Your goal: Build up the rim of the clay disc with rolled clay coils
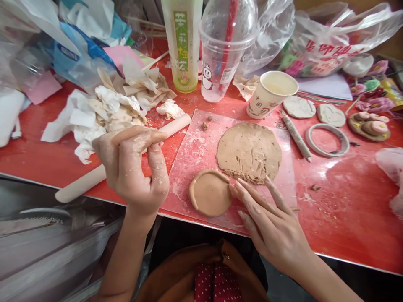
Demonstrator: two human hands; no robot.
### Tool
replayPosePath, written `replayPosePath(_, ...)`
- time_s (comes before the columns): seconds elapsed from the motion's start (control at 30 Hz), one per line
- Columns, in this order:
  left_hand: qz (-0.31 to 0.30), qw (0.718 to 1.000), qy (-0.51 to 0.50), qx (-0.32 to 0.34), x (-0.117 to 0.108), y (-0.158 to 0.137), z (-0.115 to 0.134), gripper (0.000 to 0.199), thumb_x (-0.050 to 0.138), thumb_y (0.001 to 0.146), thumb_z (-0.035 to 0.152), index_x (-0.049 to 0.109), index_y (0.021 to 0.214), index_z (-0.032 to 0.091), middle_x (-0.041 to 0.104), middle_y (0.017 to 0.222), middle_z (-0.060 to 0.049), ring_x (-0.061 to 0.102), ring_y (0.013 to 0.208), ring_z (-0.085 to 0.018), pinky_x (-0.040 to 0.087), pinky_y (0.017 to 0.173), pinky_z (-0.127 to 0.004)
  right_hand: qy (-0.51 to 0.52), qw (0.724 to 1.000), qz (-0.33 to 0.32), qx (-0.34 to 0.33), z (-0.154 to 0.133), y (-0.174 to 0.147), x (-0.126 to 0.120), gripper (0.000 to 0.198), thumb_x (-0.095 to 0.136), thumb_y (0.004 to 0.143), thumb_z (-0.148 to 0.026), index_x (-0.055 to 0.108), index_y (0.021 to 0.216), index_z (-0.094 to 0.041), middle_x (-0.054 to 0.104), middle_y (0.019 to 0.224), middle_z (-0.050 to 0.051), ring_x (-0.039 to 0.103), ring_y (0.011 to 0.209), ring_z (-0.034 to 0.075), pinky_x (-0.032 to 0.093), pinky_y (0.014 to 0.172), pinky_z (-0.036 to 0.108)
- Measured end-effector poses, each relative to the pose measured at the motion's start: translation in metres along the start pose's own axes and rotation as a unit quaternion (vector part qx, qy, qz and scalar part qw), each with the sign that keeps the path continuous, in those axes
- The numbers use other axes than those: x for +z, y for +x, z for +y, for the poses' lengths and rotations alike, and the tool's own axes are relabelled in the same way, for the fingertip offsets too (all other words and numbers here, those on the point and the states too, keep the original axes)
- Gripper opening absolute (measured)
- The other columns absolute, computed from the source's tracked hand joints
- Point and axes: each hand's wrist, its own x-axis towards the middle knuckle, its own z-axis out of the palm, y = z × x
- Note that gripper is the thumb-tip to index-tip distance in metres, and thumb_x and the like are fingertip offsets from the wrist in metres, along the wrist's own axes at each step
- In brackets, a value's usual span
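My left hand [134, 163] is raised over the table's front edge, its thumb and index finger pinched together; a tiny bit shows at the tips, too small to name. Behind it lies a rolling pin [83, 182], partly hidden by the hand. My right hand [267, 218] rests with fingers spread, its fingertips beside a small round clay disc [212, 195]. A clay coil [195, 191] runs along part of that disc's rim. Just beyond the fingers is a larger flat clay slab [248, 151] with a rough front edge. Both clay pieces lie on a clear mat [192, 147]. Pale clay dust covers my fingers.
A paper cup [272, 94], a plastic cup [220, 63] with a red straw and a tall drink cup [184, 50] stand behind the mat. Crumpled tissues [110, 109] lie left. A tape ring [327, 140], a grey clay stick [296, 136] and small clay pieces [299, 107] lie right.
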Motion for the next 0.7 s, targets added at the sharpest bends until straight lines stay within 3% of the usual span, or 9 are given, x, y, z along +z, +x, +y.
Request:
replayPosePath(0.37, 0.022, 1.0, 0.005, 0.005, 0.002, -0.002, -0.001, 0.011, 0.052, 0.081, 0.015, 0.061, 0.087, 0.015, 0.062, 0.085, -0.004, 0.054, 0.09, -0.018, 0.045, 0.082, -0.038, 0.011, 1.0, -0.013, 0.011, 0.002, -0.002, 0.002, 0.065, 0.048, 0.083, -0.005, 0.021, 0.143, -0.008, 0.052, 0.131, 0.011, 0.043, 0.128, 0.018, 0.025, 0.111, 0.048)
replayPosePath(0.57, -0.004, 1.0, -0.001, -0.001, -0.002, 0.001, -0.001, 0.016, 0.052, 0.079, 0.012, 0.063, 0.09, 0.017, 0.062, 0.088, -0.004, 0.054, 0.093, -0.018, 0.045, 0.086, -0.038, 0.044, 0.998, -0.018, 0.035, 0.0, -0.013, 0.003, 0.064, 0.044, 0.086, -0.008, 0.018, 0.144, -0.011, 0.054, 0.13, 0.01, 0.046, 0.125, 0.017, 0.022, 0.113, 0.046)
replayPosePath(0.63, -0.062, 0.998, -0.001, 0.013, -0.008, 0.007, 0.009, 0.021, 0.051, 0.079, 0.012, 0.063, 0.094, 0.021, 0.06, 0.097, -0.005, 0.053, 0.1, -0.019, 0.045, 0.09, -0.039, 0.046, 0.998, -0.023, 0.04, 0.0, -0.013, 0.002, 0.064, 0.044, 0.086, -0.009, 0.018, 0.144, -0.012, 0.053, 0.131, 0.009, 0.045, 0.127, 0.018, 0.022, 0.113, 0.047)
replayPosePath(0.7, -0.194, 0.98, -0.01, 0.032, -0.016, 0.012, 0.03, 0.023, 0.052, 0.079, 0.017, 0.063, 0.097, 0.027, 0.059, 0.107, -0.004, 0.053, 0.106, -0.021, 0.045, 0.092, -0.039, 0.053, 0.997, -0.014, 0.045, 0.0, -0.013, 0.001, 0.065, 0.044, 0.086, -0.01, 0.017, 0.145, -0.014, 0.052, 0.132, 0.008, 0.042, 0.129, 0.018, 0.022, 0.113, 0.048)
